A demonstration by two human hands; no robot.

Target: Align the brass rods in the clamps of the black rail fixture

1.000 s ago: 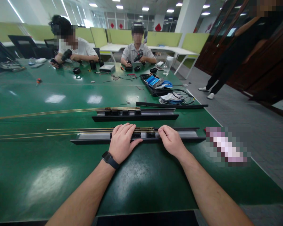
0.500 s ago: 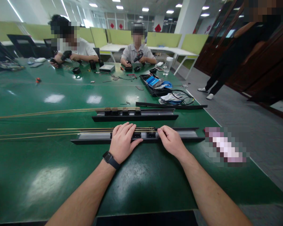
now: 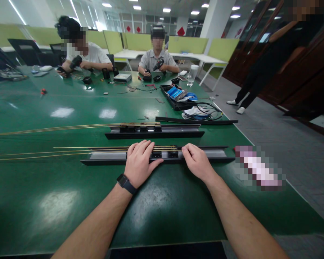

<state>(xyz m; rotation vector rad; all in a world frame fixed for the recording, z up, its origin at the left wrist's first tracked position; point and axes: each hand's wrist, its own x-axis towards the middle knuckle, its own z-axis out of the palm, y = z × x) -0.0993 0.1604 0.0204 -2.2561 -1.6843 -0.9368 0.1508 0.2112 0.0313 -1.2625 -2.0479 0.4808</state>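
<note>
A long black channel rail point(image 3: 102, 162) with a pale inner face lies across the table in front of me. Small black blocks point(image 3: 173, 153) sit inside it, and thin gold-coloured rods point(image 3: 78, 148) run over them, reaching far out to the left. My left hand point(image 3: 140, 158) lies over the rail's middle, fingers stretched out and thumb apart, covering part of the blocks and rods. Closer to the rail's right end, my right hand point(image 3: 196, 160) is closed, thumb against forefinger, pinching the end of a gold-coloured rod. Its other fingers are curled under and partly hidden.
Behind lies a second black rail point(image 3: 153, 135) with blocks and rods. Beyond it are a black strip point(image 3: 197, 121), a cable coil with gloves point(image 3: 202, 112) and a black tray point(image 3: 175, 102). Two seated people hold power drills across the table; another person stands at right.
My right hand has shifted very slightly to the right. My left hand stays in nearly the same place on the rail.
</note>
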